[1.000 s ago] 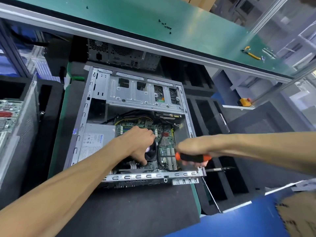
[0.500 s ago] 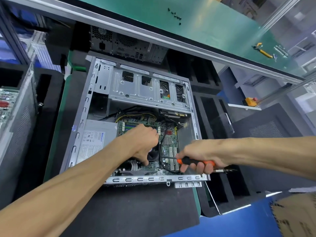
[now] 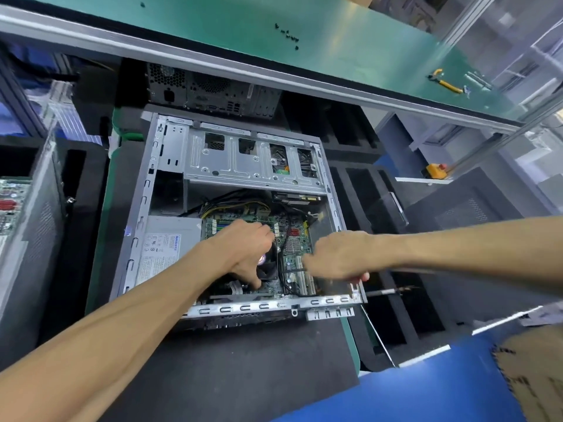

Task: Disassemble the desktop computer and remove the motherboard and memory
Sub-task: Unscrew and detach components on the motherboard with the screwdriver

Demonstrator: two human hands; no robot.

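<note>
Your right hand (image 3: 338, 257) is curling its grip around the screwdriver (image 3: 364, 277), of which only a sliver of orange handle is showing under your fingers, with the thin shaft reaching left over the expansion slots. Your left hand (image 3: 243, 251) is resting on the CPU fan (image 3: 268, 266), fingers bent down around its near edge; whether they are actually pinching it or just bracing, you cannot tell from here.

Both hands are working inside the open computer case (image 3: 170, 147), which is lying on its side on the dark mat (image 3: 243, 367). The motherboard (image 3: 292, 248) is sitting in the case floor, still mounted by the look of it, with the power supply (image 3: 161, 251) just to its left and the drive cage (image 3: 243, 166) above. The memory slots are showing near the board's upper left, beside your left wrist; whether they are holding sticks is too blurred to say.

The risks from here, as a judgement: the screwdriver tip is hovering close over bare circuitry, so a slip could be gouging traces or slot pins. The black cable (image 3: 281, 269) is looping between your hands and could be snagging as you lever. A freed screw could be dropping under the board.
</note>
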